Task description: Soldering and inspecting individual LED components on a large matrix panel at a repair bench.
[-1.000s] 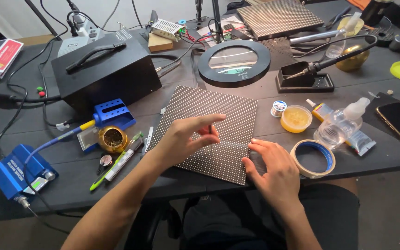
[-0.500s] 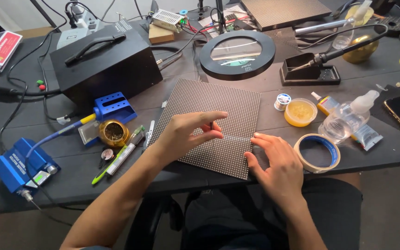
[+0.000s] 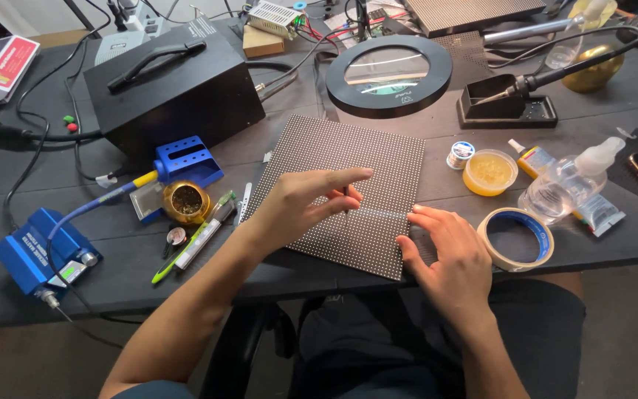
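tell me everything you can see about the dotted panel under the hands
The panel is a dark, flat square board covered in a fine grid of pale dots. It lies on the black table, turned slightly, near corner at the table's edge. The left hand hovers over its middle, finger extended; the right hand rests on its near right corner.

Dark grey worktable [image 3: 629, 236], cluttered; brownish floor [image 3: 629, 325] below; even, soft light.

A dark panel [image 3: 348, 185] gridded with pale dots lies on the black bench [image 3: 112, 258], beside a blue-lined tape roll [image 3: 515, 238] and a blue station [image 3: 35, 251].
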